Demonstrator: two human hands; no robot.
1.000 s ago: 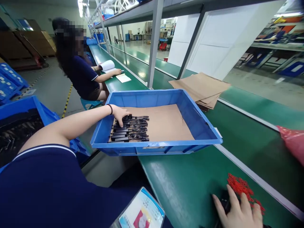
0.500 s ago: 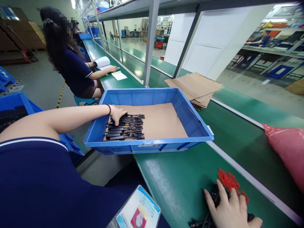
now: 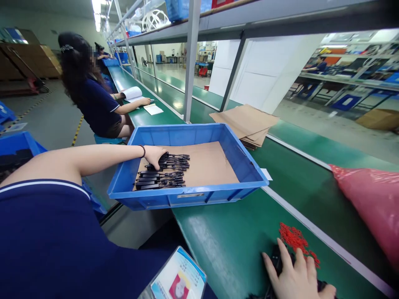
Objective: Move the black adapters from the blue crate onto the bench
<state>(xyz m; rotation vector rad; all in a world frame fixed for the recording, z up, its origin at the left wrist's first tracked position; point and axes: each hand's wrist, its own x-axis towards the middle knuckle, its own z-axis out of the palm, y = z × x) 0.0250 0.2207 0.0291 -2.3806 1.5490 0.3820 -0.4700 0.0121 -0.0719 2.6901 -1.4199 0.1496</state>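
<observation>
My left hand [image 3: 154, 157] reaches into the blue plastic crate [image 3: 174, 199], its fingers curled round the far end of a row of slim black cabled parts [image 3: 176, 162]. More of these parts lie side by side nearer the crate's front wall, and brown paper [image 3: 207, 160] lines the bottom. At lower right, my right hand [image 3: 294, 274] rests with fingers spread over black parts and cords [image 3: 276, 259], largely hidden beneath it. Small red rings [image 3: 293, 236] lie in a pile just beyond its fingertips.
Brown paper sheets [image 3: 246, 120] are stacked behind the crate on the green bench [image 3: 218, 241]. A pink plastic bag [image 3: 368, 203] bulges at the right. A metal post [image 3: 190, 62] rises behind the crate. A seated co-worker [image 3: 93, 95] writes farther along the bench.
My left hand has shifted slightly away from the crate's front wall, and a gap now shows between the parts it holds and the nearer ones. My right hand stays over the black parts.
</observation>
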